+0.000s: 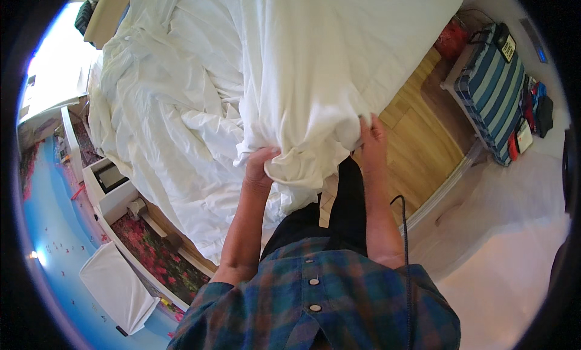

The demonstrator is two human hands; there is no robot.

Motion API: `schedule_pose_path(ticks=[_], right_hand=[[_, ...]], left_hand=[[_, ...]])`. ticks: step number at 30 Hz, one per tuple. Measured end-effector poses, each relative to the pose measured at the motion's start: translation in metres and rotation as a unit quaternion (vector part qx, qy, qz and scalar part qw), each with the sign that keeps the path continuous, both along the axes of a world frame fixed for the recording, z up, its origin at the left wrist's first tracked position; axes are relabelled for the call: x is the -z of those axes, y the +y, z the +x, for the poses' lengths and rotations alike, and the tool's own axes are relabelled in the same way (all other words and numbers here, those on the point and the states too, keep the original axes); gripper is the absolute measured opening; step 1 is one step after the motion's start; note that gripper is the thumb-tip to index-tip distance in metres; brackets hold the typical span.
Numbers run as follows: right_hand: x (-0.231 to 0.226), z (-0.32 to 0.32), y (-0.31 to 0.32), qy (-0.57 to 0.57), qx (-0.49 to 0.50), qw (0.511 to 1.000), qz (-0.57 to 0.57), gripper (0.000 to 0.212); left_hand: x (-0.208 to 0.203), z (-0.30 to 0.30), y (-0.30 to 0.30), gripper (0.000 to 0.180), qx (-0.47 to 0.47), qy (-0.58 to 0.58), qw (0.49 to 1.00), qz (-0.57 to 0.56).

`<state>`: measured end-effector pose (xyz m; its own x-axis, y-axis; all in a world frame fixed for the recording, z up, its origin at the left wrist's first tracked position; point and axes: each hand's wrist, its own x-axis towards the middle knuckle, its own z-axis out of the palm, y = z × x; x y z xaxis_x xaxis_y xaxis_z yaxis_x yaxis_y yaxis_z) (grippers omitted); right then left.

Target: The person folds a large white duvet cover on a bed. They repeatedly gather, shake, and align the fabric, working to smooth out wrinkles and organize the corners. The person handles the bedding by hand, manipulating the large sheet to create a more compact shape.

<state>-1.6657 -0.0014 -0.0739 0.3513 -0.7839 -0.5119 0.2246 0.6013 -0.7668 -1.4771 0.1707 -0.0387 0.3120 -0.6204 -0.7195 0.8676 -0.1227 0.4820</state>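
Note:
A large white sheet (315,59) spreads over the bed and bunches up in front of me. My left hand (261,163) is closed on a gathered fold near its front edge. On the other side of the bunch, my right hand (373,135) grips the sheet's edge with bent fingers. Between my hands the cloth is lifted and hangs in soft folds. More rumpled white bedding (175,138) lies to the left and drapes down toward the floor. What lies under the cloth is hidden.
Wooden floor (411,132) shows at the right. Beyond it stands a bench with a striped blue cushion (493,93) and small items, with a red bag (451,40) nearby. At left are a white shelf unit (109,183) and a white cloth (115,283). A black cable (404,229) hangs beside my right arm.

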Motion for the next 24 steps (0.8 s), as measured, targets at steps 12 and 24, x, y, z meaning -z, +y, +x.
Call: schedule_pose_path(ticks=[12, 24], right_hand=[[-0.156, 0.038, -0.024, -0.081, -0.069, 0.991, -0.077, 0.045], [-0.172, 0.084, 0.008, -0.138, -0.141, 0.975, -0.103, 0.053]], left_hand=[[-0.025, 0.003, -0.021, 0.037, -0.082, -0.065, 0.993, -0.06], [-0.005, 0.029, 0.046, 0.034, -0.126, -0.25, 0.956, -0.086]])
